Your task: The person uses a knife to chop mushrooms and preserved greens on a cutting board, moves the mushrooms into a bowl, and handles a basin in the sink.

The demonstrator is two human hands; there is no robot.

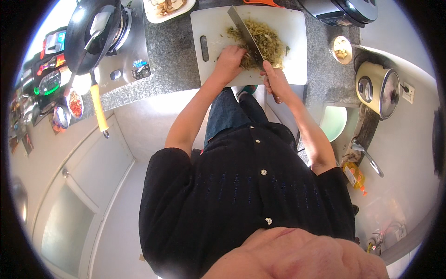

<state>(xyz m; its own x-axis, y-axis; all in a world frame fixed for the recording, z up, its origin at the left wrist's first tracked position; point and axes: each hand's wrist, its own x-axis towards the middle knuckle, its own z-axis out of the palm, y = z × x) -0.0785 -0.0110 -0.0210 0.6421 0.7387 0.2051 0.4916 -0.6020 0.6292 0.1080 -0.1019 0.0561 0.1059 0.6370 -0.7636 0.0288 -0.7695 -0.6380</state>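
Note:
A white plastic cutting board (pixel 212 24) lies on the granite counter. Finely chopped green vegetable (pixel 270 40) is heaped over its middle and right side. My right hand (pixel 277 80) grips the handle of a kitchen cleaver (pixel 245 31), whose blade slants up and left across the heap. Left of the blade, my left hand (pixel 230 61) holds down a small portion of the chopped vegetable with curled fingers, close to the cutting edge. Its fingertips are partly hidden among the pieces.
A wok (pixel 78 38) with a spatula (pixel 99 24) rests on the gas stove at left. Sliced food fills a white dish (pixel 167 8) behind. At right are a small bowl of pale pieces (pixel 341 50), a rice cooker (pixel 376 89), a black appliance (pixel 341 12) and the sink faucet (pixel 367 155).

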